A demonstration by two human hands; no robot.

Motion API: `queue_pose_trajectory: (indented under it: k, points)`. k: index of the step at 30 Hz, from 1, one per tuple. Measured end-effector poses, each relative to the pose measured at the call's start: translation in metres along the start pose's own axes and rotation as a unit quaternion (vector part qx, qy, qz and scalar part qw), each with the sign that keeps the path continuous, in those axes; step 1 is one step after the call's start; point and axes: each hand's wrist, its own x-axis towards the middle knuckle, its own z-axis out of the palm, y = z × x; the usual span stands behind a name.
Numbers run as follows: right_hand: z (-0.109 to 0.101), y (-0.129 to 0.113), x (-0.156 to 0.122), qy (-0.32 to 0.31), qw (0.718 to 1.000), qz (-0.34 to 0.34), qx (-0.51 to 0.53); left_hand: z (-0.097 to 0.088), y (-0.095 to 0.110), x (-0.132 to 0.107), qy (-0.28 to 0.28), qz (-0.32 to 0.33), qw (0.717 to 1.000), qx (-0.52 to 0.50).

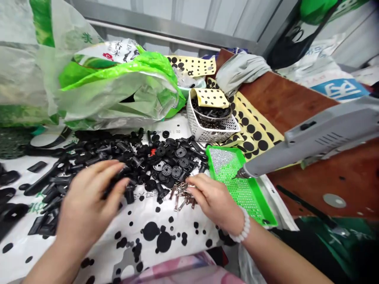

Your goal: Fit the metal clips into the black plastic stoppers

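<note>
Right hand (213, 200) touches metal clips (182, 194) beside black parts (142, 157).

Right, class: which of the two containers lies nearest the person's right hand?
The shallow green tray, right beside the right hand. The white basket stands farther back, with a yellow dotted sheet resting on it.

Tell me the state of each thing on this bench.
left hand: palm down over black parts
right hand: fingertips on metal clips
green tray: partly filled with silver bits
white basket: full, yellow sheet on top
power screwdriver: unheld, tip over tray
green bag: lying open
</note>
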Motion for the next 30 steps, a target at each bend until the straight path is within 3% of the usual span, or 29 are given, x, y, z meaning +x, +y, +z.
queue_pose_trajectory:
  k: [4,9,15,17,19,22,25,28,30]
  points:
    - [0.013,-0.006,-0.004,-0.083,0.99,-0.034,-0.11,0.027,0.029,-0.013,-0.1,0.104,0.988,-0.053]
    - [0.042,-0.014,-0.015,-0.13,0.975,-0.101,-0.149,0.044,0.04,-0.018,-0.15,0.128,0.979,-0.048]
    - [0.05,-0.006,-0.019,-0.096,0.982,-0.118,-0.108,0.047,0.04,-0.006,-0.15,0.109,0.982,-0.015]
    - [0.044,-0.005,-0.018,-0.052,0.992,-0.111,-0.024,0.052,0.042,0.001,-0.143,0.105,0.984,-0.004]
    - [0.038,-0.005,-0.018,0.016,0.989,-0.085,0.123,0.059,0.044,0.008,-0.141,0.107,0.984,0.01]
    - [0.034,-0.007,-0.021,0.098,0.94,-0.003,0.326,0.073,0.046,0.017,-0.163,0.118,0.979,0.032]
    - [0.039,-0.008,-0.025,0.09,0.873,0.104,0.467,0.082,0.044,0.022,-0.182,0.12,0.975,0.046]
    - [0.044,-0.006,-0.029,0.077,0.813,0.166,0.552,0.084,0.043,0.023,-0.197,0.111,0.973,0.055]
    - [0.044,-0.005,-0.03,0.094,0.804,0.17,0.563,0.081,0.044,0.023,-0.21,0.104,0.97,0.067]
